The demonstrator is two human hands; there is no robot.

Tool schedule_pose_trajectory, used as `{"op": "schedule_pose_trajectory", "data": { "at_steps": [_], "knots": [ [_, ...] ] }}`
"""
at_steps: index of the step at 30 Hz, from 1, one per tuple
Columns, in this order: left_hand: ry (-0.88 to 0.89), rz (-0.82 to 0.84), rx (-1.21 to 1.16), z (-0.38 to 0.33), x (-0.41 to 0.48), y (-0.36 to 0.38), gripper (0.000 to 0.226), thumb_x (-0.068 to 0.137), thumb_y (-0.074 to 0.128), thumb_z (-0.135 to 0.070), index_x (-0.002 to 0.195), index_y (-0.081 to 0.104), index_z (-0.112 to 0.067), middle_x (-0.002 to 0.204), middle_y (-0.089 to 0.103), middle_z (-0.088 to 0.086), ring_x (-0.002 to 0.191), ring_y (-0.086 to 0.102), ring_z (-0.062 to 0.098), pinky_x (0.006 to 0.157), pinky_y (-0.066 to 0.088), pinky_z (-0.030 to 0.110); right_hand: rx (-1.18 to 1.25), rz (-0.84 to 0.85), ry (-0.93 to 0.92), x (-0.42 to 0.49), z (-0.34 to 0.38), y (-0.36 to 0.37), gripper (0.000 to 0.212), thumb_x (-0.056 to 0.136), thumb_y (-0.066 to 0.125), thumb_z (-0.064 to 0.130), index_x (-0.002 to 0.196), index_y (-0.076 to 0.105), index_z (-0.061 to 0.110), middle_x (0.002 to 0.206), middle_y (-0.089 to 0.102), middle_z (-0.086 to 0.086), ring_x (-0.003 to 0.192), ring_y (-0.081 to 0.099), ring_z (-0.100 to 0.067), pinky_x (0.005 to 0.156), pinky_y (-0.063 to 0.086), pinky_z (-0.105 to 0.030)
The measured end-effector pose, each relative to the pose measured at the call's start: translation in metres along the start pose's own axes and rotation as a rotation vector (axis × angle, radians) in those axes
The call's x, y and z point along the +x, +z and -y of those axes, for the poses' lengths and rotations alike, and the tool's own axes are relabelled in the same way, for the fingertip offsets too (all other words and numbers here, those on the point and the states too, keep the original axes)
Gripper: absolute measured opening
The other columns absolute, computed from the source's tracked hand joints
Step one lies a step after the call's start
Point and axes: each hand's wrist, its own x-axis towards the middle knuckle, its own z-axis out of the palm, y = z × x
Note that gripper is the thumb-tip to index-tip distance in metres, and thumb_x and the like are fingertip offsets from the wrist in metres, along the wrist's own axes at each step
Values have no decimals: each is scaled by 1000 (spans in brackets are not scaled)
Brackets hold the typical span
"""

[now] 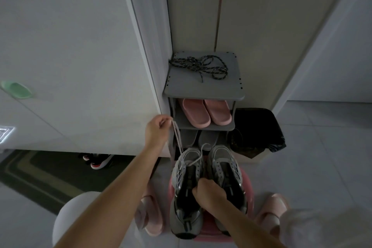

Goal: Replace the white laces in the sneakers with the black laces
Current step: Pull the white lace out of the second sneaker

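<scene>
At the far left a dark doormat (pixel 30 171) lies on the floor, and a pair of red and black shoes (pixel 98 161) stands at its back edge, under a white cabinet.

The left hand (pixel 159 129) is raised beside the left side of the shoe rack (pixel 203 91). Its thumb and fingertips are closed in a narrow pinch on the white lace (pixel 177 137). The lace runs down from the pinch to the front eyelets of the left sneaker (pixel 187 187), and a loose part hangs beside it.

The rack is grey and has open shelves. On the top shelf the black laces (pixel 199 66) lie in a loose tangle, from the back left corner toward the right edge. The second shelf holds pink slippers (pixel 207 113), side by side. The shelf below holds grey slippers (pixel 201 139), partly hidden.

In front of the rack the two sneakers stand close together on a pink stool (pixel 207 234), with their heels toward the person. The right hand (pixel 209 193) is between them, its fingers curled over the inner edges of both openings and gripping them.

To the right of the rack stands a bin (pixel 257 129) lined with a black bag. What is inside, I cannot tell.
</scene>
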Motion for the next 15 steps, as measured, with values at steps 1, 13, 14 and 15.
{"op": "schedule_pose_trajectory", "data": {
  "at_steps": [1, 13, 14, 15],
  "knots": [
    [-1, -38, -115, -10, 0, -2, 12, 92, 55, -7, 92, 63, -15, 88, 66, 5, 77, 58, 13, 70, 49, 25, 4, 0, 2, 0, 0, 0, 35, 96, 41, 31, 114, 56, 5, 115, 63, -13, 106, 60, -31, 75, 39, -31],
    [17, 482, 567, 59, -45, 34, 19, 93, 53, -27, 105, 66, -22, 107, 68, -2, 100, 64, 17, 85, 52, 33, 30, 22, 68, -1, 4, -1, 33, 95, 41, 27, 116, 57, 8, 122, 61, -10, 112, 58, -29, 92, 46, -36],
    [28, 475, 637, 66, -49, 35, 21, 94, 51, -26, 109, 65, -24, 109, 68, -2, 101, 63, 19, 84, 51, 33, 32, 24, 73, -1, 4, -1, 33, 95, 40, 26, 116, 58, 9, 122, 61, -10, 112, 58, -28, 92, 45, -36],
    [43, 460, 690, 71, -51, 35, 22, 94, 50, -25, 112, 62, -25, 111, 67, -1, 103, 62, 21, 83, 51, 34, 33, 22, 74, -1, 4, -1, 33, 95, 40, 26, 117, 58, 9, 122, 61, -9, 112, 58, -28, 92, 45, -36]
  ]
}}
